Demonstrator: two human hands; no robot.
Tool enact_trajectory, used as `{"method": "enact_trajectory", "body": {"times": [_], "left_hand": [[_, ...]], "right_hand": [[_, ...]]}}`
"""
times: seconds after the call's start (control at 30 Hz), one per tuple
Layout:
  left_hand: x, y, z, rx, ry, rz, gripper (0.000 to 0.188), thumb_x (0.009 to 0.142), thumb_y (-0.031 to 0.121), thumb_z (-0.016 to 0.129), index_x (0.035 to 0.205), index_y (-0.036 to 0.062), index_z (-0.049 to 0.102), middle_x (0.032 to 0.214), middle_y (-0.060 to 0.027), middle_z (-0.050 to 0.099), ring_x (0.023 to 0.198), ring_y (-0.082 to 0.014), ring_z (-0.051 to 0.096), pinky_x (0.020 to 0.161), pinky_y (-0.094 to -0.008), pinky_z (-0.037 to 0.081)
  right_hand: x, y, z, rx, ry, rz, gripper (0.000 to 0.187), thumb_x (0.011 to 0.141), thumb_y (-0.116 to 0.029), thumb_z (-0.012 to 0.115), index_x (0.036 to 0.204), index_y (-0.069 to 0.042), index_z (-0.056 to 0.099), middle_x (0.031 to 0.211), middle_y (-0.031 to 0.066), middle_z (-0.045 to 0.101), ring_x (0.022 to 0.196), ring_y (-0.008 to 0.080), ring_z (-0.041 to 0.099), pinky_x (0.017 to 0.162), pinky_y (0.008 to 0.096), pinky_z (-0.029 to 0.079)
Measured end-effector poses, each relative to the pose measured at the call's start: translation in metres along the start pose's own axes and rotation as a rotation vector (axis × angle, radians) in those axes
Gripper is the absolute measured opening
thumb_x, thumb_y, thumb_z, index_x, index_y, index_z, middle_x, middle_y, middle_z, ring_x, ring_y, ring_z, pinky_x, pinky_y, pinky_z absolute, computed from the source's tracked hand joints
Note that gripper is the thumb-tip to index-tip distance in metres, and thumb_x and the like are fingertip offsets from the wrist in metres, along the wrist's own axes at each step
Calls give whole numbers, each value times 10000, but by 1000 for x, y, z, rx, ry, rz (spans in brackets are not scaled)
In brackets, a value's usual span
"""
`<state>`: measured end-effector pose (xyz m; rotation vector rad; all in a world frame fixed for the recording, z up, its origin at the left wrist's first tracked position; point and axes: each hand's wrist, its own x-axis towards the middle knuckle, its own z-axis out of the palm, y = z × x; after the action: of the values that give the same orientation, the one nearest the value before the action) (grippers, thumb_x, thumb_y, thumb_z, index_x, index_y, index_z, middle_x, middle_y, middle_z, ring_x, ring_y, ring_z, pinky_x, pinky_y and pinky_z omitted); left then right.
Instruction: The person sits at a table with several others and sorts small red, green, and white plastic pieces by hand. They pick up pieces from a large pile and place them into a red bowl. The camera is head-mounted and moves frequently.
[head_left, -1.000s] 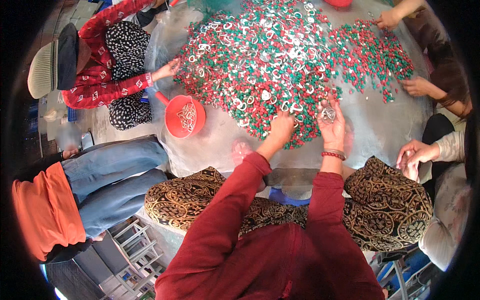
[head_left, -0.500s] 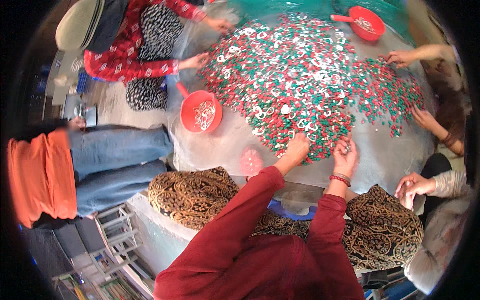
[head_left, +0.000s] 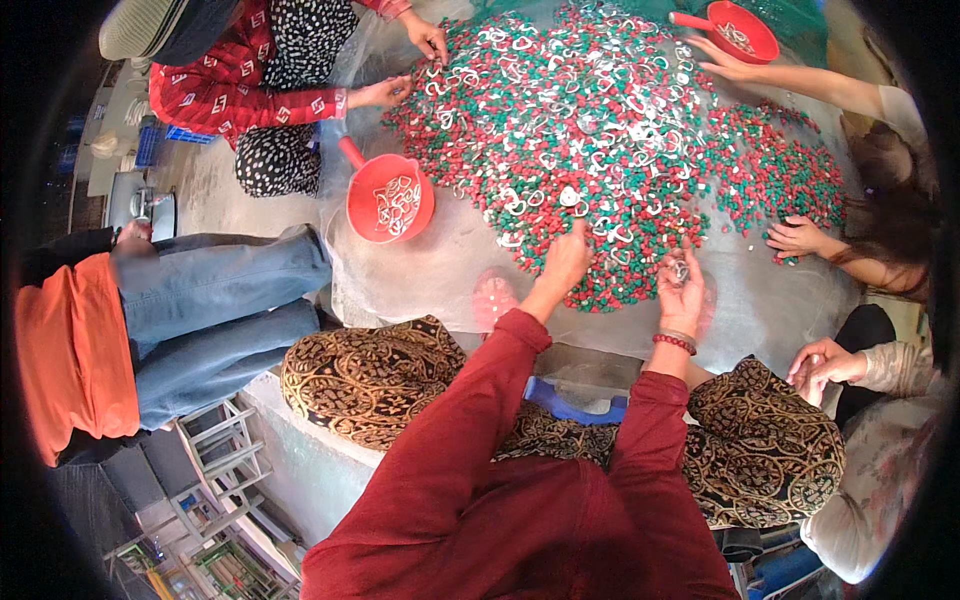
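A wide pile [head_left: 640, 245] of small red, green and white pieces is spread before me, with white rings lying over it. My left hand [head_left: 567, 258] is at the pile's near edge, fingers curled and index finger pointing forward; whatever lies under its fingertips is hidden. The closest ring [head_left: 569, 196] sits just beyond that finger. My right hand [head_left: 683, 298], palm partly turned up, is cupped round a few small whitish rings [head_left: 677, 268] beside the near right edge of the pile. A red bead bracelet [head_left: 674, 343] circles that wrist.
Translucent sheeting [head_left: 450, 280] lies beneath the pile. A red dipper [head_left: 428, 215] with white rings stands at the left, another dipper [head_left: 768, 45] at the far right. Co-workers' hands [head_left: 385, 92] reach in from the left and right [head_left: 795, 238]. Someone in jeans [head_left: 220, 290] stands left.
My left hand has moved slightly left and forward over the pile. My right hand has turned its palm up more. At the right, a co-worker's hand has moved toward the far dipper.
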<state>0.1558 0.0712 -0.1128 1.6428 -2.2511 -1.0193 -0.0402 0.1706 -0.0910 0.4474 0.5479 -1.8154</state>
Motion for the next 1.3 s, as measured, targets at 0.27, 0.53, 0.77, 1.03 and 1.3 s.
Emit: {"method": "enact_trajectory", "body": {"times": [0.27, 0.53, 0.77, 1.03, 1.3], "left_hand": [[16, 100, -92, -254, -410, 188, 373, 770, 174, 657, 1083, -12, 578, 746, -162, 649, 713, -290, 652, 658, -378, 490], [53, 42, -31, 357, -86, -2, 334, 821, 311, 620, 888, -15, 590, 835, -207, 644, 813, -362, 641, 713, -444, 522], [43, 59, -45, -315, -31, 80, 255, 677, 111, 684, 876, -43, 640, 751, -228, 624, 742, -362, 624, 702, -449, 492], [31, 52, -50, 67, 117, 29, 205, 729, 215, 688, 843, 46, 664, 809, -139, 660, 789, -317, 637, 680, -418, 507], [-18, 91, -90, -263, 7, 260, 210, 712, 166, 669, 899, 72, 652, 901, -130, 614, 938, -294, 567, 821, -373, 451]], "right_hand": [[-16, 26, 40, -293, 126, 138, 422, 861, -394, 600, 1104, -51, 573, 943, 88, 621, 788, 224, 613, 671, 311, 508], [-6, 11, 35, -32, -142, 76, 250, 919, -275, 538, 925, -28, 575, 833, 93, 566, 702, 191, 538, 377, 178, 376], [-1, -3, 22, 23, -119, 20, 253, 925, -233, 524, 1021, 0, 552, 892, 109, 573, 719, 198, 540, 378, 182, 385], [-6, 5, 25, -53, 3, 2, 258, 923, -208, 522, 1067, 6, 543, 905, 99, 582, 725, 205, 531, 393, 194, 397], [-6, 59, 56, -283, 42, 200, 424, 908, -359, 518, 1210, -61, 508, 1083, 121, 587, 989, 251, 575, 856, 403, 486]]}}
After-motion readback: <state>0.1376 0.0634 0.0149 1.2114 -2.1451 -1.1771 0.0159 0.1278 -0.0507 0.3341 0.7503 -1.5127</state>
